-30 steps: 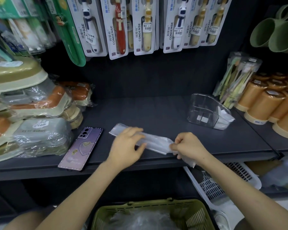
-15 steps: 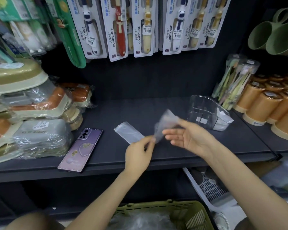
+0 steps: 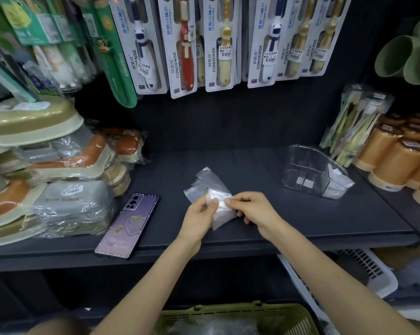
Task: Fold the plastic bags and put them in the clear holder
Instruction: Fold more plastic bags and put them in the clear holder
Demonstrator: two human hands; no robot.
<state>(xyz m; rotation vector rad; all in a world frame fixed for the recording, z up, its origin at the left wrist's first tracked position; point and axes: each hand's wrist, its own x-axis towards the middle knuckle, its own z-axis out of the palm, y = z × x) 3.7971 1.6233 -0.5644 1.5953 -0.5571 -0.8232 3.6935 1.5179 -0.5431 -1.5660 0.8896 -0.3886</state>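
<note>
A partly folded clear plastic bag (image 3: pixel 213 189) lies over the middle of the dark shelf (image 3: pixel 264 213). My left hand (image 3: pixel 200 215) pinches its near part between thumb and fingers. My right hand (image 3: pixel 252 210) pinches the same bag from the right, fingertips almost meeting the left thumb. The clear holder (image 3: pixel 310 172) stands on the shelf to the right and back, with folded white bags (image 3: pixel 338 181) in its right end.
A purple phone (image 3: pixel 128 224) lies left of my hands. Wrapped soap boxes (image 3: pixel 59 177) pile up at the left, orange cups (image 3: pixel 397 160) at the right. Toothbrush packs (image 3: pixel 204 44) hang above. A green basket (image 3: pixel 233 319) of bags sits below, beside a white basket (image 3: pixel 363 269).
The bag lay stretched out flat a second ago. My right hand lifted its right end and brought it over to the left; both hands now pinch the doubled bag together.
</note>
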